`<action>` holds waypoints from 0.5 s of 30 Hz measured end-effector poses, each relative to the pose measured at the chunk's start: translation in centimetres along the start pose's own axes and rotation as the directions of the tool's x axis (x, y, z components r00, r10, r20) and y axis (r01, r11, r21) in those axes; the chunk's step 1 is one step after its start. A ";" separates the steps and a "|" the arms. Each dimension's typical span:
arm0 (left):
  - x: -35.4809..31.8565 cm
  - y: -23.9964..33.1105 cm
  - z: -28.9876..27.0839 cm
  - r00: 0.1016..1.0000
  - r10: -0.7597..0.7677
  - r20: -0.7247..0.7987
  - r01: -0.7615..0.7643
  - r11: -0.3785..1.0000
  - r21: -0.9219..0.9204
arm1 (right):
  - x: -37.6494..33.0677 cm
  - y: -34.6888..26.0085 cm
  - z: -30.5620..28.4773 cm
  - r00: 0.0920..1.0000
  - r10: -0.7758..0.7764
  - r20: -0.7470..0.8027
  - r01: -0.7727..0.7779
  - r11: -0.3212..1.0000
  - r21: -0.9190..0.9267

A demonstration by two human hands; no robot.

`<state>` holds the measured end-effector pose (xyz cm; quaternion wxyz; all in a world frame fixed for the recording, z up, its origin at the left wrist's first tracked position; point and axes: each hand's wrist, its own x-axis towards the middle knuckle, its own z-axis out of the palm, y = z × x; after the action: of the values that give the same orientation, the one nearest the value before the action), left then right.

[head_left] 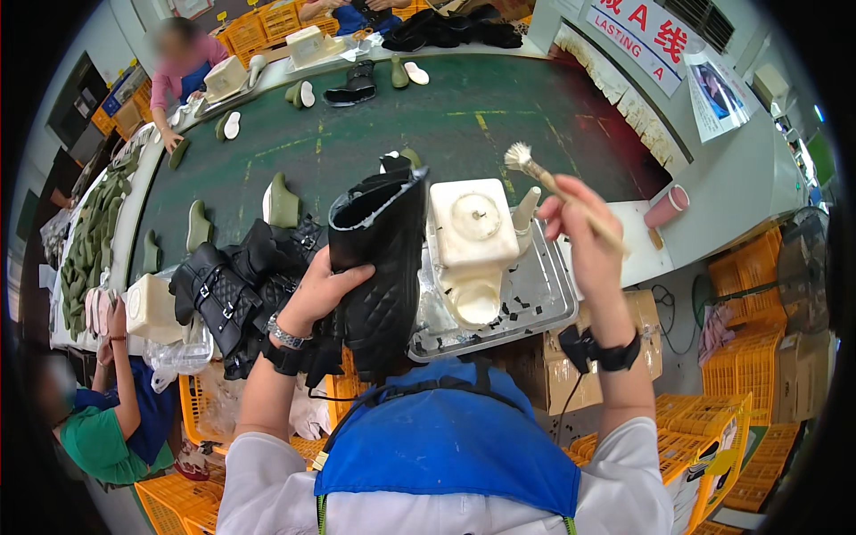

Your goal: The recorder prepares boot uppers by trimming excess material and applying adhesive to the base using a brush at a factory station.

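Clock directions are taken from the tray [560,318], 12 o'clock being straight ahead. The container [477,223] stands on the tray. At 10 o'clock, the held boot [392,294] is in the left grip [321,290]; between 1 and 2 o'clock, the brush [533,171] is in the right grip [586,227]. A cluster of boots [223,290] lies at 9 o'clock. Toward 11 o'clock, the conveyor belt [481,89] carries a separate boot [359,82]. The cup [664,209] is at 2 o'clock, on the tabletop [644,263]. A carton [646,330] lies near 3 o'clock, below the tray; crates [767,450] stand farther out at 4.
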<state>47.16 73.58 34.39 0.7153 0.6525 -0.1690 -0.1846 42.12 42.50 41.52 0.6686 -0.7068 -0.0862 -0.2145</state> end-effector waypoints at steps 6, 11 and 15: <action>-0.6 2.7 1.5 0.965 -0.052 0.257 0.005 0.984 0.180 | 4.0 -3.2 1.1 0.964 0.110 0.244 -0.107 0.994 -0.023; -1.0 2.7 2.4 0.940 -0.106 0.323 0.040 0.978 0.205 | 5.0 -3.1 4.3 0.905 0.131 0.404 -0.068 0.984 -0.165; -1.6 3.5 2.7 0.939 -0.122 0.321 0.017 0.950 0.311 | 4.8 -2.3 5.1 0.861 0.155 0.483 -0.025 0.964 -0.265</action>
<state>44.63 72.28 38.17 0.5599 0.7192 -0.2916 -0.2902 46.43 46.97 45.52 0.5385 -0.8197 -0.1952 -0.0014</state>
